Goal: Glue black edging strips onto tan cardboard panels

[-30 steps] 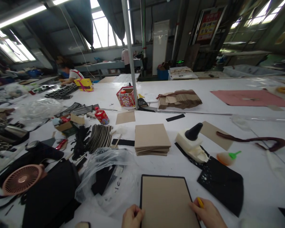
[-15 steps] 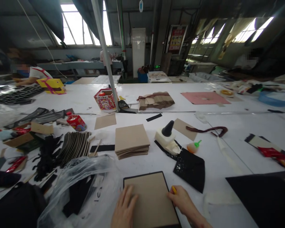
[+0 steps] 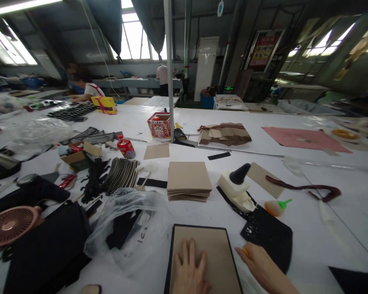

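A tan rectangular board [image 3: 217,261] with a black border lies on the white table in front of me. My left hand [image 3: 190,267] rests flat on it, fingers spread, near its middle. Just off the board's right edge is my right hand [image 3: 260,263], its fingers closed on a small yellow object [image 3: 245,251]. Most of that object is hidden, so its kind does not show. Right of the board lies a black sheet [image 3: 271,237] with white smears. A cream plastic bottle [image 3: 236,190] with a black cone-shaped cap lies at the sheet's upper end.
Beyond the board is a stack of tan boards [image 3: 189,179]. A clear plastic bag [image 3: 131,232] lies to the left, near black material [image 3: 49,245] and a pink fan [image 3: 14,224]. An orange-and-green squeeze bottle [image 3: 276,207] sits at right. A pole [image 3: 168,73] rises from the table.
The view has turned left, bringing the fan into sight. My left hand has shifted from the board's left side toward its middle. My right hand has moved slightly away from the right edge.
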Demonstrator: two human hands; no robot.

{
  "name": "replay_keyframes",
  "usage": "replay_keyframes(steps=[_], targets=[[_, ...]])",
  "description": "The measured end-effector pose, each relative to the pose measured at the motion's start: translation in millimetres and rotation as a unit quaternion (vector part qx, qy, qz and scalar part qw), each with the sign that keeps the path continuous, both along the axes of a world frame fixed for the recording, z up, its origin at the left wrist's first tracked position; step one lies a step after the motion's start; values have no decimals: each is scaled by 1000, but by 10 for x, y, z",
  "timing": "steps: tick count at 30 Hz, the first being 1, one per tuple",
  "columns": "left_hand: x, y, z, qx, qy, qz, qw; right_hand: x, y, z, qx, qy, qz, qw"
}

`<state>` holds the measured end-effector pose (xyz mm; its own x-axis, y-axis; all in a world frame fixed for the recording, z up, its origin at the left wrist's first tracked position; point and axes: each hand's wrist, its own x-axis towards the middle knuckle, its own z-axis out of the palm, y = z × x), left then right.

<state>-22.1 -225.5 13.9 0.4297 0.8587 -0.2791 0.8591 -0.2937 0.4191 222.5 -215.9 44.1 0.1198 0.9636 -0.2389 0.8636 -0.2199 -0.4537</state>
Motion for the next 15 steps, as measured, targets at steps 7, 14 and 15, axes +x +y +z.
replay_keyframes(steps=[7,14,15], targets=[[-84,16,0,-44,-50,-34,997,50,450,998,28,-73,77,994],[-77,-35,-199,2,-48,-43,998,-767,670,1050,42,255,177,950],[-68,-41,-235,8,-40,-42,998,-890,690,994,44,270,185,944]])
